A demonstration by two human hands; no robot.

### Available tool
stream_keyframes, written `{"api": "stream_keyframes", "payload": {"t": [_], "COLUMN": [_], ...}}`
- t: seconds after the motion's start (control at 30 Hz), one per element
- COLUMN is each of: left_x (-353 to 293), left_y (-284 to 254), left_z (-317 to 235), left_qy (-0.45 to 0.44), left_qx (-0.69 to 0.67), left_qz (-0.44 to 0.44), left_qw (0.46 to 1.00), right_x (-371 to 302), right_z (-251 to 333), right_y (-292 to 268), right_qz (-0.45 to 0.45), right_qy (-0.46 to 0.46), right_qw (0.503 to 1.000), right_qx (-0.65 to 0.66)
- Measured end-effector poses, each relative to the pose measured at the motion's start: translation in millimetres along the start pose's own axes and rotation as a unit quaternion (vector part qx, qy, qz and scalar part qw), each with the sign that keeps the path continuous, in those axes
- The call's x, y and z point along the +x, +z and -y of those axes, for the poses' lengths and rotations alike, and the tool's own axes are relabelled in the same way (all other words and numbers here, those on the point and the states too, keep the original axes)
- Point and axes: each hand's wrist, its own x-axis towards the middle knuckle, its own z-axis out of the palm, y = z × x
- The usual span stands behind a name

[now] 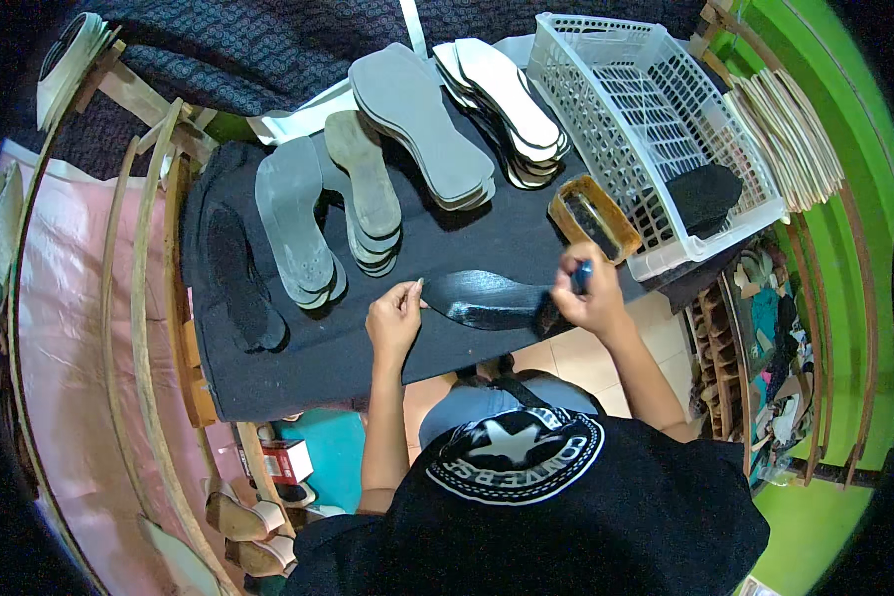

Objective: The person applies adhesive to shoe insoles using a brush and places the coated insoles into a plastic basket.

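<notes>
My left hand (pixel 394 316) pinches the insole's (pixel 482 293) nine-o'clock tip; my right hand (pixel 591 295) grips a blue tool (pixel 583 275) at three.

The sole (pixel 482 295) is black with whitish streaks; the handle (pixel 583 275) is blue. The box (pixel 572 189) is yellow-brown, the crate (pixel 757 216) translucent white. The big stack (pixel 407 114) is plain grey, the stack beside it (pixel 507 94) white on top and black below; the left insoles (pixel 291 219) are grey with paler smudges. The cloth (pixel 298 382) is black, the curtain (pixel 248 60) dark with a small, pale repeating motif. The shirt (pixel 626 517) is black, printed with a white star; the trousers (pixel 455 409) are light blue. The wall (pixel 815 536) is bright green, the sheet (pixel 77 328) pink.
</notes>
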Motion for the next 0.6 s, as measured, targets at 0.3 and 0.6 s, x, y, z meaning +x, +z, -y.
{"api": "stream_keyframes", "payload": {"t": [0.3,0.6], "left_x": [1,0], "left_y": [0,-3], "left_z": [-2,-3], "left_qy": [0.001,0.009], "left_qx": [0.015,0.015], "left_qz": [0.003,0.001], "left_qw": [1.000,1.000], "right_x": [19,7], "right_z": [9,-1], "right_y": [70,14], "right_qz": [-0.028,-0.008], "right_qy": [-0.148,-0.026], "right_qw": [0.982,0.998], "right_qx": [0.115,0.051]}}
